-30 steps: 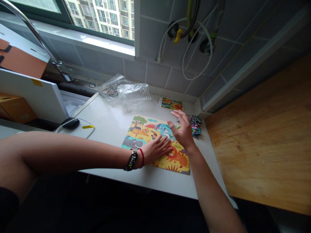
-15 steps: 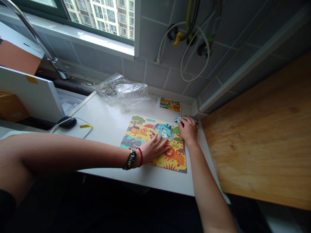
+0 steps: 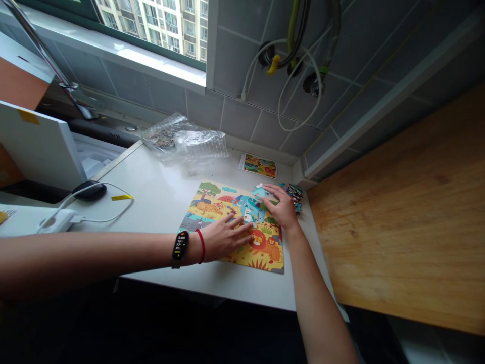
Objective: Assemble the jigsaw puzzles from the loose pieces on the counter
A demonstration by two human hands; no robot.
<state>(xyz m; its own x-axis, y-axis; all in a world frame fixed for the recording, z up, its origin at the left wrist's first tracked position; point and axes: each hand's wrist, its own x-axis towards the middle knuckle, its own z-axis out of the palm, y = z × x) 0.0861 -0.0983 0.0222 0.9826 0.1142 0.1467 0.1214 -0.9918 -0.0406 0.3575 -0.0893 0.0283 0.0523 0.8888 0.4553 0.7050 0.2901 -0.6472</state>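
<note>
A colourful animal jigsaw puzzle (image 3: 212, 206) lies flat on the white counter. My left hand (image 3: 223, 237) rests on its lower middle, fingers spread, holding nothing. Over the puzzle's upper right corner, my right hand (image 3: 281, 206) pinches a light blue puzzle piece (image 3: 259, 191) between thumb and fingers. Just beyond that hand, at the right, is a pile of loose pieces (image 3: 293, 192), partly hidden by it. A small picture card (image 3: 258, 165) of the same scene lies behind the puzzle.
Clear plastic bags (image 3: 185, 139), one with pieces inside, lie at the counter's back. A black mouse (image 3: 90, 190), white cable (image 3: 108, 220) and white power strip (image 3: 56, 221) are at the left. A wooden board (image 3: 401, 222) borders the right side.
My right hand has moved left from the pile of pieces to the puzzle's upper right, bringing a light blue piece. My left hand still lies on the puzzle. The view has shifted slightly.
</note>
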